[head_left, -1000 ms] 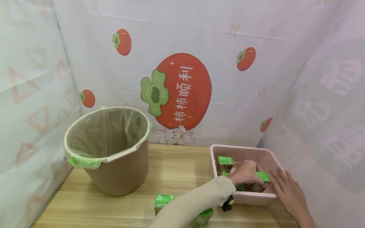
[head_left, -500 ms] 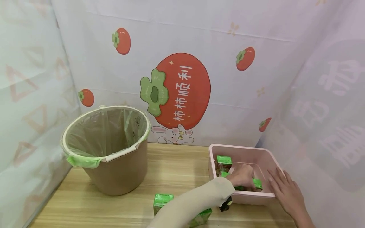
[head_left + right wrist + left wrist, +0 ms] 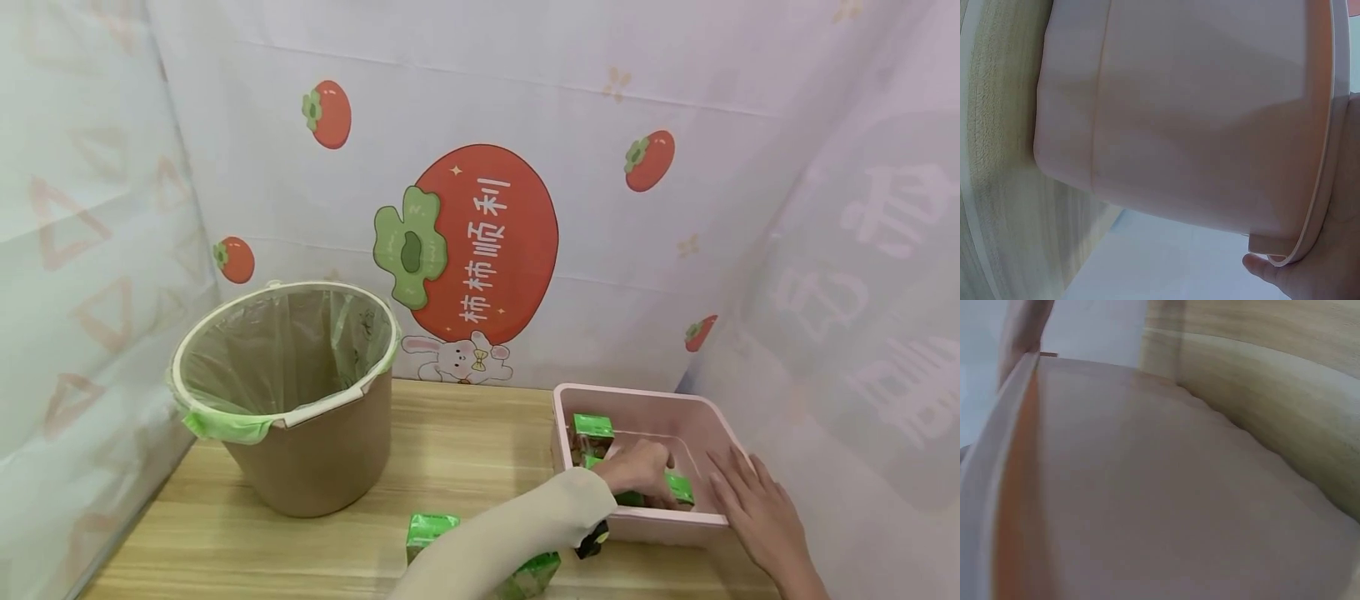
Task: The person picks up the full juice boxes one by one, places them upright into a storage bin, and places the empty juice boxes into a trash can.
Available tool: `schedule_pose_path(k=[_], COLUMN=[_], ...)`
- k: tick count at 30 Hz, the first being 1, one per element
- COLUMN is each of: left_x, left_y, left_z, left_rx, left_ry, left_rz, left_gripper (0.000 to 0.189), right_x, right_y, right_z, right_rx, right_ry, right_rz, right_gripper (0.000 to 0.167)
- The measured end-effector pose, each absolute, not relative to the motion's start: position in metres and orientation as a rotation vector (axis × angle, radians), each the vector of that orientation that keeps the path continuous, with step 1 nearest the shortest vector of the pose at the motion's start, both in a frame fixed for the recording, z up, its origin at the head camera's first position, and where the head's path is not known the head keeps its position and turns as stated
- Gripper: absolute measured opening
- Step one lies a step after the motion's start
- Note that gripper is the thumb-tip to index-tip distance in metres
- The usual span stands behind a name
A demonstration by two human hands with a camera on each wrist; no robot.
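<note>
In the head view, my left hand (image 3: 639,468) reaches down into a pink plastic tub (image 3: 643,527). Its fingers pinch a small green-topped carton (image 3: 680,490) by the tub's front wall; the grip is partly hidden behind the hand. Another green-topped carton (image 3: 592,429) stands in the tub's back left corner, and more green shows under my left wrist. My right hand (image 3: 765,517) rests on the tub's right rim with fingers fairly straight. In the right wrist view, a fingertip (image 3: 1260,267) appears beside the rim's corner. The left wrist view shows mainly the tub's outer wall (image 3: 1166,481).
A brown bucket (image 3: 315,467) lined with a clear bag stands at the left on the wooden table (image 3: 457,450). Two green-topped cartons, one left of my sleeve (image 3: 431,527) and one right of it (image 3: 534,573), sit near the front. Printed cloth (image 3: 637,275) encloses the table.
My left hand has moved left and lower inside the tub with the carton, which now sits lower by the front wall. The right hand has stayed on the rim.
</note>
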State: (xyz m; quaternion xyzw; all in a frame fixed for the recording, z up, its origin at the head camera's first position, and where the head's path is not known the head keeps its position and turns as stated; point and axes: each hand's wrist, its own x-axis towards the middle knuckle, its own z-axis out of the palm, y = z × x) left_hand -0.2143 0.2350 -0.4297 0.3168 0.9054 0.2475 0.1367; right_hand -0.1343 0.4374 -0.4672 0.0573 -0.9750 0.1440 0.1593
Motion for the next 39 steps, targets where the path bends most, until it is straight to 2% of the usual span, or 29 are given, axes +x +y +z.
schedule_pose_path(k=[2,5,18,30,39], left_x=[-0.216,-0.220,-0.239,-0.240,-0.237], left_y=[0.231,0.226,0.184,0.136,0.093], left_z=[-0.425,-0.418,-0.388,-0.351,-0.341], left_rx=[0.970,1.051,1.098,1.133,1.120], left_ry=[2.601,2.606,2.609,2.748,2.813], left_rz=[0.746,0.762,0.903,0.791,0.745], left_gripper=[0.049,0.052,0.050,0.053,0.055], right_x=[-0.133,-0.133,-0.135,-0.134,-0.136], right_y=[0.437,0.437,0.438,0.440,0.437], right_z=[-0.468,-0.468,-0.466,-0.463,-0.464], right_rx=[0.161,0.155,0.108,0.140,0.156], right_ry=[-2.782,-2.787,-2.864,-2.850,-2.842], right_rz=[0.408,0.401,0.383,0.370,0.409], right_gripper=[0.049,0.050,0.054,0.053,0.051])
